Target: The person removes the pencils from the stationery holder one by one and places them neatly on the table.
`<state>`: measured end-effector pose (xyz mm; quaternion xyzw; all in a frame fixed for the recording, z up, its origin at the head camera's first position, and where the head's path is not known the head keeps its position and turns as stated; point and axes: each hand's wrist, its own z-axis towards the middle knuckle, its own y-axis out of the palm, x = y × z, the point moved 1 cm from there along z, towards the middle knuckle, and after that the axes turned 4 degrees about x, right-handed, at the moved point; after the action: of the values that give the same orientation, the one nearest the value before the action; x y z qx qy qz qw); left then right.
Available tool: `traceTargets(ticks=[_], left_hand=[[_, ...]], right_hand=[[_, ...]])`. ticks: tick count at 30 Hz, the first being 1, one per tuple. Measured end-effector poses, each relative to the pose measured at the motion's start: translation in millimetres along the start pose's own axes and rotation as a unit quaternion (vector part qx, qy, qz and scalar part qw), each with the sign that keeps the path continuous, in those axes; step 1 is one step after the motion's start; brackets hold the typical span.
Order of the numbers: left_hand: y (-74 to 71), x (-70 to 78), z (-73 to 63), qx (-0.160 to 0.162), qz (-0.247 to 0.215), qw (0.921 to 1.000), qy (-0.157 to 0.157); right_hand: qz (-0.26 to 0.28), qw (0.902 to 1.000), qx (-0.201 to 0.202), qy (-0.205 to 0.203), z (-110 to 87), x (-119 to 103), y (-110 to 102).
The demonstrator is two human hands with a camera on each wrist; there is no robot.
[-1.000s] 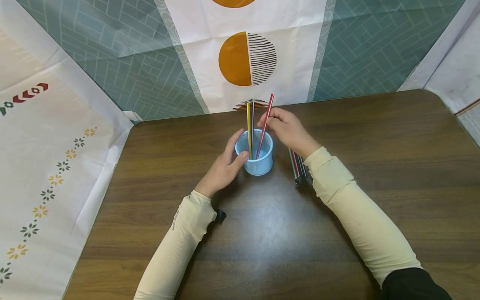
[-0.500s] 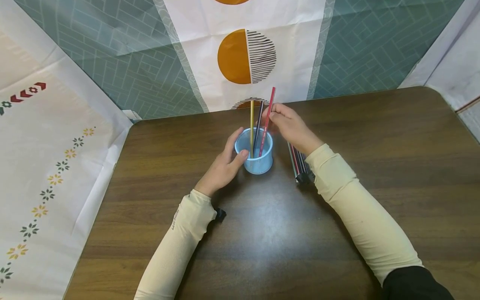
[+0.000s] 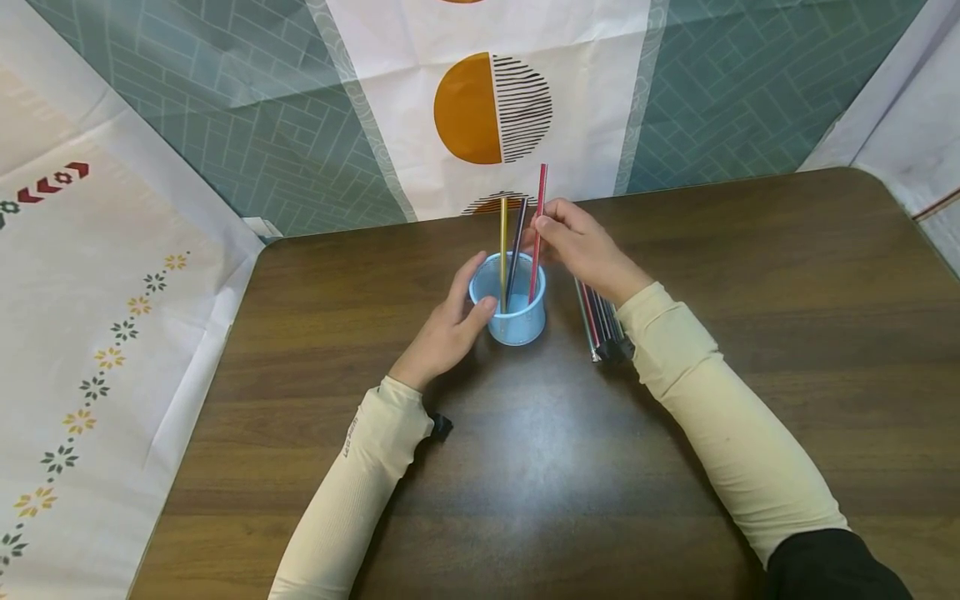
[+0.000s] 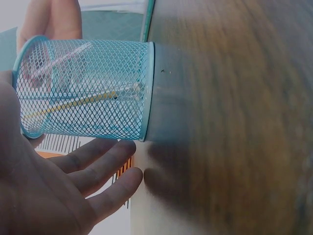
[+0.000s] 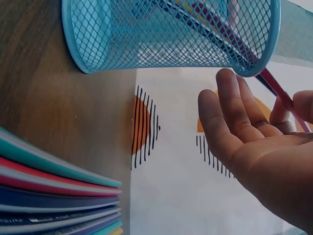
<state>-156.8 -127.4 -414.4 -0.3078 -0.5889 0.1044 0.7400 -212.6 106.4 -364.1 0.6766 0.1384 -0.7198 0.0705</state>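
Observation:
A light blue mesh pencil cup [image 3: 517,328] stands upright on the table. My left hand [image 3: 438,337] holds it at the rim between thumb and index finger, while the other fingers [image 4: 115,193] extend beside the mesh. My right hand [image 3: 583,246] pinches a red pencil [image 3: 541,193] with pale stripes, its lower end inside the cup. A yellow pencil [image 3: 503,229] and a dark pencil [image 3: 518,229] also stand in the cup. Under the right wrist, a row of striped pencils [image 5: 58,176] in green, red and dark blue lies on the table, partly hidden by the sleeve in the head view.
The brown wooden table [image 3: 555,483] reaches to a patterned cloth [image 3: 585,108] hanging behind it. Another cloth [image 3: 112,400] with printed flowers hangs at the left. A black clip-like piece [image 3: 615,350] sits at the near end of the pencil row.
The red pencil has risen slightly and become more upright, its lower end shifting to the cup's right side. The dark pencil now leans right, apart from the yellow one. The left hand keeps its place.

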Motion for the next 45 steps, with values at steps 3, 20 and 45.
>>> traceTargets(ticks=[3,20,45], left_hand=[[0.0,0.8,0.1,-0.002,0.000,1.0000,0.000],[0.1,1.2,2.0,0.002,-0.009,0.9998,0.019],[0.8,-0.8,-0.3,0.002,0.000,1.0000,-0.004]], right_hand=[[-0.010,1.0000,0.001,-0.001,-0.2,0,-3],[-0.032,0.9958,0.061,-0.061,-3.9,-10,-19],[0.107,0.9781,0.172,-0.049,-12.0,-18,-71]])
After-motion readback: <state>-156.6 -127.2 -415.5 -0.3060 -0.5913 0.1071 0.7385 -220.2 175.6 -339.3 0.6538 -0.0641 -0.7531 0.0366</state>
